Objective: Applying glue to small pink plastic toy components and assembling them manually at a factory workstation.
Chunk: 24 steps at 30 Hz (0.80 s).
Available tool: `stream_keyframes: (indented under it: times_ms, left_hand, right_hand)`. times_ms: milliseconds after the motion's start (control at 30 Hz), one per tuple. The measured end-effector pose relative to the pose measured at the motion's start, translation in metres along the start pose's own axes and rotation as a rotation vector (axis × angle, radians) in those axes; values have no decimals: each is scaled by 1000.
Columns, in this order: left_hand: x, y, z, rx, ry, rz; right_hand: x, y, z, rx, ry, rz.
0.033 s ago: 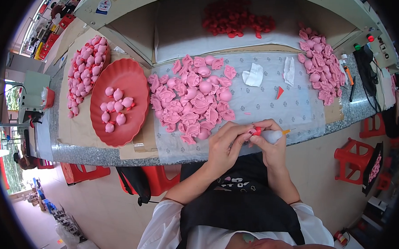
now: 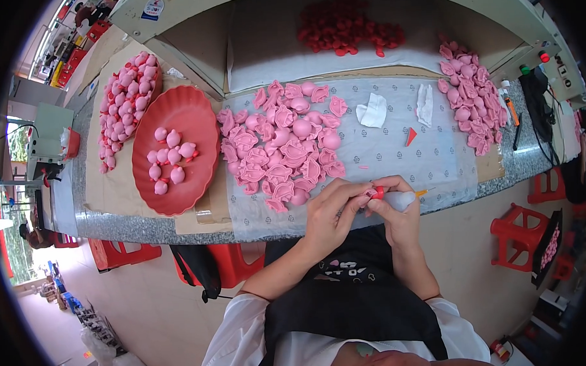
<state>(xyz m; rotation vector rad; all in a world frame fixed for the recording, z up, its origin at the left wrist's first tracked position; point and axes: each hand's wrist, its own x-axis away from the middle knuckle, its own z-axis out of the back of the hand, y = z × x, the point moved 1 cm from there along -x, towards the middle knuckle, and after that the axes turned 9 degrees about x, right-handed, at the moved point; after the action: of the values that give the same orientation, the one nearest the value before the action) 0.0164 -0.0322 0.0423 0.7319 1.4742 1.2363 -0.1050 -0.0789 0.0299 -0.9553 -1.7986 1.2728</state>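
Nearest the camera, white sleeves and a black apron at 6 o'clock, both forearms rising to the counter edge. Left hand (image 2: 329,215) curled nearly closed, fingertips pinching a small red piece (image 2: 377,192) at the meeting point of both hands. Right hand (image 2: 397,211) wrapped shut around a small white squeeze bottle (image 2: 400,199), its orange tip sticking out toward 3 o'clock; bottle's near end touches the red piece. Both hands sit over the near edge of a clear patterned plastic sheet (image 2: 382,151) on the grey stone counter (image 2: 146,230). Just beyond the left hand, toward 11 o'clock, a big heap of pink moulded parts (image 2: 282,144), shells and rounded bodies mixed, lying on the sheet. At 12 to 1 o'clock from the hands, a tiny red triangular bit (image 2: 411,137), then two crumpled white tissues (image 2: 372,110). Out at 9 o'clock, a red scalloped plate (image 2: 197,115) with a handful of pink figures (image 2: 169,158) on it, resting on brown cardboard. Farther at 10 o'clock, a long pile of pink figures (image 2: 122,102). At 2 o'clock, another pink pile (image 2: 471,106) by the right end. Farthest, at 12 o'clock, a heap of red pieces (image 2: 349,26) in the back recess. Red plastic stool (image 2: 520,233) on the floor at 3 o'clock.
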Motion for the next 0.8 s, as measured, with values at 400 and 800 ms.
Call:
stream_keyframes:
  times_ms: [400, 800]
  left_hand:
    - [-6, -15, 7, -287, -59, -277]
    - [-8, -2, 3, -311, -19, -176]
  right_hand:
    - [4, -1, -7, -21, -132, -116]
    - [6, 1, -12, 28, -65, 19]
